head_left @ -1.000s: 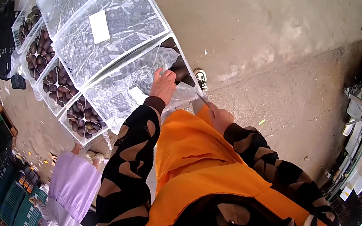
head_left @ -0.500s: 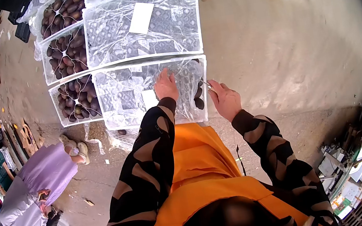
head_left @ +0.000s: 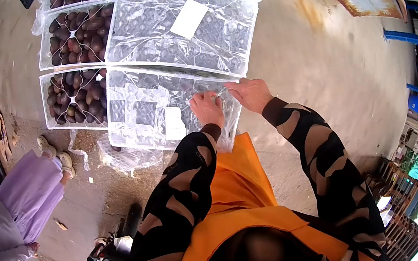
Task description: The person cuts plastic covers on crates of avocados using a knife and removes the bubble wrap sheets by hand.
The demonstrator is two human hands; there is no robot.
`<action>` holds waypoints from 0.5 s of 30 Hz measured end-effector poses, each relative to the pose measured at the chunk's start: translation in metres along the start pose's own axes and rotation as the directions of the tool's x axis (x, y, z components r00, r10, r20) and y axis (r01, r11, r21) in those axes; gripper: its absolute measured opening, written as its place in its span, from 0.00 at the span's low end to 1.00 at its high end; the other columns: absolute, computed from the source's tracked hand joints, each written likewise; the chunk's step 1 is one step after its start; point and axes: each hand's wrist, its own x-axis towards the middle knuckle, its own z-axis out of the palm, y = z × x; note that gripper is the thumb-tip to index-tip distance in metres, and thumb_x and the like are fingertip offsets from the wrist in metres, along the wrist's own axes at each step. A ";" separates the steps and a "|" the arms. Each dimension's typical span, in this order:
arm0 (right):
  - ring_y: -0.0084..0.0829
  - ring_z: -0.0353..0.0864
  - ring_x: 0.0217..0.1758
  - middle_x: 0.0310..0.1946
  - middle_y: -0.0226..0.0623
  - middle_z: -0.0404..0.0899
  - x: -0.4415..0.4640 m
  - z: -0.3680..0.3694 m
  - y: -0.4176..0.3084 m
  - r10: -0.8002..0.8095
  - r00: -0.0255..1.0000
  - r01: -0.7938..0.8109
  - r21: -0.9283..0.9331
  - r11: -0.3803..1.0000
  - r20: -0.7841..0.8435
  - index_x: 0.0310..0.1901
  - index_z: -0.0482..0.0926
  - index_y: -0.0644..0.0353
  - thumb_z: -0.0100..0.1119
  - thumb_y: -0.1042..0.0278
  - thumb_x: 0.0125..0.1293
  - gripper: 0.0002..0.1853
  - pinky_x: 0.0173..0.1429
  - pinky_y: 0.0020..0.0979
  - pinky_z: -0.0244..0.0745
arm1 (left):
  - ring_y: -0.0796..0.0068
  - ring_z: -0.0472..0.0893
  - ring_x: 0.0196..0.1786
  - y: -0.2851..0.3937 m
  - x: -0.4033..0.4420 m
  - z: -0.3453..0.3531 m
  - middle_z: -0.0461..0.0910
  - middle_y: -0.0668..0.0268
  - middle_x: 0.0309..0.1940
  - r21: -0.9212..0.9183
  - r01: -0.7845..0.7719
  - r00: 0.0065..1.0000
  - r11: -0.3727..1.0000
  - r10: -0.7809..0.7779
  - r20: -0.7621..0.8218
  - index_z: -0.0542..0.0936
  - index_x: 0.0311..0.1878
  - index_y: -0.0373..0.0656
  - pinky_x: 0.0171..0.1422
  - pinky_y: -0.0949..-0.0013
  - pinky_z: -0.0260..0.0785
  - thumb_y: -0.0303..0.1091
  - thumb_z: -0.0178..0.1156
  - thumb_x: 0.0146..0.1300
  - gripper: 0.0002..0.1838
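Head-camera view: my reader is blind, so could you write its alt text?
Left hand and right hand at the right end of a white crate under clear bubble wrap; beside it, crates of dark oval fruit. A person in lilac stands at left.

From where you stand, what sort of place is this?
Probably a fruit-packing or wholesale yard: crates of dark fruit, clear plastic film over some, stacked slatted wood and a hard, bare floor.

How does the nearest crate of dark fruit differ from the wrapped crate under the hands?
The fruit crate looks smaller than the wrapped crate. White strings cross the fruit crate's top; bubbled clear film covers the wrapped crate. Both are white-rimmed.
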 end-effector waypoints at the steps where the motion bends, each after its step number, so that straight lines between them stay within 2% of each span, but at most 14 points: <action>1: 0.40 0.82 0.28 0.25 0.38 0.78 0.008 0.001 0.000 -0.008 0.999 0.010 -0.046 0.999 0.040 0.54 0.78 0.44 0.54 0.65 0.66 0.15 0.32 0.38 0.76 | 0.52 0.68 0.55 0.006 -0.001 -0.005 0.71 0.58 0.46 -0.001 -0.003 1.000 1.000 0.003 -0.030 0.78 0.39 0.49 0.58 0.52 0.59 0.30 0.65 0.53 0.10; 5: 0.39 0.83 0.28 0.28 0.40 0.79 0.022 0.010 0.007 -0.078 0.988 0.099 -0.164 0.981 0.132 0.58 0.74 0.46 0.52 0.69 0.63 0.20 0.31 0.38 0.76 | 0.50 0.68 0.58 0.014 -0.005 0.000 0.71 0.56 0.51 0.034 -0.031 0.983 0.999 0.037 -0.178 0.78 0.39 0.46 0.62 0.52 0.61 0.26 0.63 0.52 0.10; 8: 0.39 0.83 0.28 0.28 0.41 0.78 0.032 0.011 0.015 -0.061 0.980 0.095 -0.177 0.980 0.190 0.61 0.73 0.43 0.53 0.66 0.65 0.21 0.29 0.38 0.76 | 0.50 0.68 0.60 0.015 -0.009 0.013 0.71 0.55 0.56 0.032 0.043 0.989 0.999 -0.038 -0.143 0.77 0.41 0.46 0.61 0.53 0.64 0.23 0.63 0.53 0.12; 9: 0.42 0.83 0.28 0.29 0.42 0.79 0.040 0.012 0.012 -0.093 0.975 0.127 -0.163 0.978 0.202 0.59 0.74 0.46 0.52 0.67 0.65 0.20 0.30 0.39 0.76 | 0.54 0.72 0.56 0.020 -0.008 0.013 0.74 0.61 0.53 0.063 0.049 0.978 0.997 -0.036 -0.205 0.77 0.41 0.47 0.56 0.57 0.66 0.24 0.62 0.55 0.11; 12: 0.44 0.83 0.29 0.29 0.44 0.80 0.042 0.020 0.018 -0.196 0.970 0.216 -0.142 0.966 0.147 0.56 0.74 0.49 0.51 0.68 0.65 0.17 0.31 0.41 0.76 | 0.60 0.74 0.52 0.017 -0.007 0.015 0.78 0.68 0.47 0.102 0.074 0.987 0.992 -0.058 -0.152 0.77 0.39 0.48 0.53 0.58 0.65 0.26 0.61 0.57 0.07; 13: 0.42 0.84 0.32 0.28 0.43 0.81 0.031 -0.002 0.019 -0.149 0.969 0.176 -0.126 0.976 0.200 0.53 0.77 0.52 0.49 0.71 0.64 0.16 0.34 0.40 0.77 | 0.63 0.75 0.49 0.013 -0.007 0.011 0.80 0.72 0.44 0.177 0.017 0.987 0.984 0.012 -0.163 0.78 0.39 0.49 0.51 0.60 0.64 0.29 0.59 0.60 0.05; 14: 0.42 0.84 0.32 0.27 0.43 0.81 0.022 -0.016 0.030 -0.063 0.936 0.142 -0.208 0.968 0.346 0.52 0.78 0.52 0.48 0.70 0.65 0.15 0.34 0.41 0.77 | 0.64 0.76 0.49 0.010 -0.007 0.008 0.80 0.72 0.44 0.184 0.019 0.989 0.983 0.008 -0.144 0.78 0.39 0.49 0.51 0.61 0.63 0.29 0.59 0.60 0.04; 15: 0.43 0.84 0.32 0.26 0.41 0.82 0.001 -0.010 0.067 -0.019 0.896 0.119 -0.198 0.973 0.444 0.49 0.78 0.52 0.48 0.69 0.65 0.13 0.34 0.42 0.77 | 0.64 0.76 0.48 0.010 -0.004 0.004 0.80 0.71 0.44 0.189 0.018 0.991 0.982 0.007 -0.132 0.79 0.39 0.49 0.52 0.61 0.63 0.29 0.59 0.61 0.04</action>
